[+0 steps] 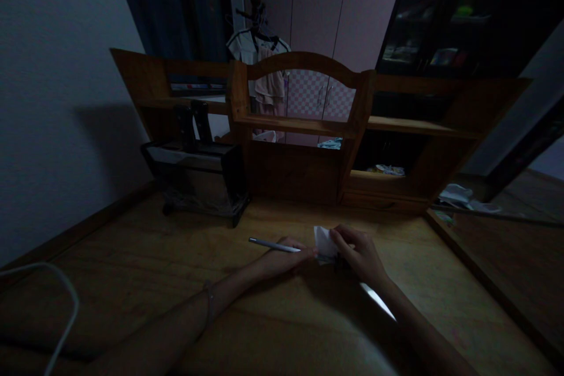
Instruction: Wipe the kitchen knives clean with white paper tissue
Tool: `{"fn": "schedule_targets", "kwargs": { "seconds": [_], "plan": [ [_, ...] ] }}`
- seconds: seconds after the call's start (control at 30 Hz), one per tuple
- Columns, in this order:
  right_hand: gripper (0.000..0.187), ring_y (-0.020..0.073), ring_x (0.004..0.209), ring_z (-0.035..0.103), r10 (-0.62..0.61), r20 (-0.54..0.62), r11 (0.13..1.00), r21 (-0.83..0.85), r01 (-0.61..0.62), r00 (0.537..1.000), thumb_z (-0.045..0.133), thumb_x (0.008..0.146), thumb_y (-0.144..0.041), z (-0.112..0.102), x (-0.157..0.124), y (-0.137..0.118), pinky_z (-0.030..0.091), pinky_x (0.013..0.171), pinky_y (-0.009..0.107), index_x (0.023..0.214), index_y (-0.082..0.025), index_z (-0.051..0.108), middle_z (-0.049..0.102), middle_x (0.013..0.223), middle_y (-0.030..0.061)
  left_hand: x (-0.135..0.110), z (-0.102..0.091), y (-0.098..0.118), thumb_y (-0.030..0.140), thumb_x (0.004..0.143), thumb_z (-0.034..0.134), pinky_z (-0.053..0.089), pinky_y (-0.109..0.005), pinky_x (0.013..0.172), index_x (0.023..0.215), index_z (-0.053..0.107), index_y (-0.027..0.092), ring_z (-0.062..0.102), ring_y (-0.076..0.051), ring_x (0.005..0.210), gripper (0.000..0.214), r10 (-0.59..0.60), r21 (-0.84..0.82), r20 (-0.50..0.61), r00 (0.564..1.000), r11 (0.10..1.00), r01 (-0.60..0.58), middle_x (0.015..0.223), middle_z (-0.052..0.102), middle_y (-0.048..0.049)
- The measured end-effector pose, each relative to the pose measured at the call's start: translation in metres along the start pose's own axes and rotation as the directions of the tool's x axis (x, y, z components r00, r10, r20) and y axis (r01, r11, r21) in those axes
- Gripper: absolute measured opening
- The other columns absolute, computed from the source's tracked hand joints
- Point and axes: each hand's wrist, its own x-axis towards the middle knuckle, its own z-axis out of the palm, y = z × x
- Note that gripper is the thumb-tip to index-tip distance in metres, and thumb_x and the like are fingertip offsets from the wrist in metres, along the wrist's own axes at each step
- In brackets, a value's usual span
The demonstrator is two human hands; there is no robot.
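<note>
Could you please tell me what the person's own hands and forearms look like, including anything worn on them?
The left hand and right hand are ungloved, with slender forearms and no sleeve discernible. A thin bracelet circles the left wrist area; its exact colour is unclear in the dim light.

a person's bare forearms, seen in dim light from a head-worn camera: the left forearm (176,326) and the right forearm (412,311) are both uncovered as far as the frame's lower edge. a thin, pale bracelet (208,299) loops around the left one, a little above the wrist, its material and finer detail too dark to make out. the left hand (285,257) and the right hand (360,251) are bare too, with slim fingers partly in shadow.
</note>
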Motion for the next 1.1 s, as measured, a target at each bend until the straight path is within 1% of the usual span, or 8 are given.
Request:
{"fn": "schedule_targets", "kwargs": {
  "seconds": [0.2, 0.3, 0.43, 0.5, 0.8, 0.93, 1.0, 1.1],
  "plan": [
    [0.031, 0.0145, 0.06, 0.056, -0.001, 0.016, 1.0, -0.029, 0.001, 1.0, 0.04, 0.095, -0.039, 0.004, 0.0, -0.001, 0.035, 0.053, 0.023, 0.08, -0.019, 0.059, 0.057, 0.065, -0.0007, 0.002, 0.001, -0.004, 0.059, 0.083, 0.044, 0.024, -0.022, 0.045, 0.057, 0.049, 0.015, 0.036, -0.008, 0.045, 0.052, -0.018, -0.025, -0.001, 1.0, 1.0, 0.018, 0.049, 0.043, 0.0031],
    [0.029, 0.0143, 0.061, 0.057, -0.025, 0.054, 0.999, -0.047, 0.028, 0.998, 0.039, 0.096, -0.037, 0.008, -0.001, -0.002, 0.036, 0.055, 0.024, 0.085, -0.019, 0.059, 0.06, 0.068, -0.0001, 0.003, 0.002, -0.005, 0.059, 0.083, 0.044, 0.026, -0.023, 0.046, 0.059, 0.05, 0.015, 0.037, -0.008, 0.046, 0.051, -0.033, -0.05, 0.015, 0.999, 0.998, 0.034, 0.05, 0.043, 0.003],
    [0.029, 0.0137, 0.061, 0.057, -0.047, 0.132, 0.999, -0.016, 0.05, 0.99, 0.039, 0.096, -0.036, 0.011, -0.003, -0.005, 0.037, 0.056, 0.024, 0.087, -0.019, 0.06, 0.061, 0.07, 0.0002, 0.004, 0.0, -0.008, 0.058, 0.085, 0.042, 0.027, -0.024, 0.047, 0.058, 0.047, 0.016, 0.037, -0.009, 0.047, 0.05, 0.016, -0.065, 0.031, 0.999, 0.998, -0.014, 0.051, 0.043, 0.0024],
    [0.029, 0.0136, 0.064, 0.057, -0.06, 0.139, 0.998, 0.006, 0.059, 0.988, 0.039, 0.096, -0.036, 0.011, -0.003, -0.007, 0.038, 0.058, 0.024, 0.087, -0.019, 0.061, 0.061, 0.072, 0.0004, 0.005, 0.0, -0.01, 0.057, 0.086, 0.042, 0.027, -0.024, 0.047, 0.055, 0.045, 0.016, 0.038, -0.009, 0.047, 0.051, 0.029, -0.054, 0.046, 0.999, 0.998, -0.027, 0.05, 0.043, 0.0024],
    [0.033, 0.014, 0.063, 0.053, -0.011, 0.043, 0.995, 0.099, 0.006, 0.999, 0.041, 0.094, -0.041, 0.011, 0.0, -0.007, 0.037, 0.055, 0.023, 0.079, -0.018, 0.06, 0.056, 0.068, -0.0001, 0.004, 0.0, -0.01, 0.06, 0.084, 0.042, 0.026, -0.023, 0.047, 0.055, 0.047, 0.016, 0.036, -0.008, 0.045, 0.053, 0.024, -0.011, 0.036, 0.999, 1.0, -0.024, 0.048, 0.041, 0.0034],
    [0.035, 0.0139, 0.061, 0.05, 0.057, 0.008, 0.982, 0.178, -0.057, 0.998, 0.043, 0.093, -0.044, 0.009, 0.002, -0.007, 0.035, 0.052, 0.023, 0.077, -0.018, 0.06, 0.053, 0.066, -0.0005, 0.005, -0.001, -0.009, 0.061, 0.083, 0.042, 0.026, -0.023, 0.046, 0.055, 0.047, 0.016, 0.036, -0.008, 0.044, 0.054, 0.018, -0.014, 0.037, 0.999, 1.0, -0.018, 0.048, 0.042, 0.003],
    [0.034, 0.0144, 0.063, 0.051, 0.102, -0.031, 0.968, 0.232, -0.092, 0.994, 0.045, 0.092, -0.045, 0.007, 0.003, -0.005, 0.036, 0.053, 0.022, 0.079, -0.017, 0.06, 0.055, 0.069, -0.0001, 0.004, -0.001, -0.009, 0.061, 0.083, 0.044, 0.028, -0.023, 0.047, 0.056, 0.048, 0.016, 0.038, -0.009, 0.046, 0.053, 0.024, -0.011, 0.031, 0.999, 1.0, -0.023, 0.049, 0.045, 0.0025],
    [0.033, 0.0159, 0.068, 0.052, 0.132, -0.125, 0.954, 0.285, -0.092, 0.983, 0.047, 0.09, -0.045, 0.004, 0.005, -0.001, 0.038, 0.058, 0.023, 0.083, -0.017, 0.06, 0.057, 0.075, 0.0011, 0.004, -0.001, -0.01, 0.061, 0.082, 0.044, 0.028, -0.023, 0.047, 0.057, 0.049, 0.016, 0.038, -0.008, 0.046, 0.053, 0.03, -0.007, 0.03, 0.999, 1.0, -0.03, 0.05, 0.045, 0.0027]
  ]
}}
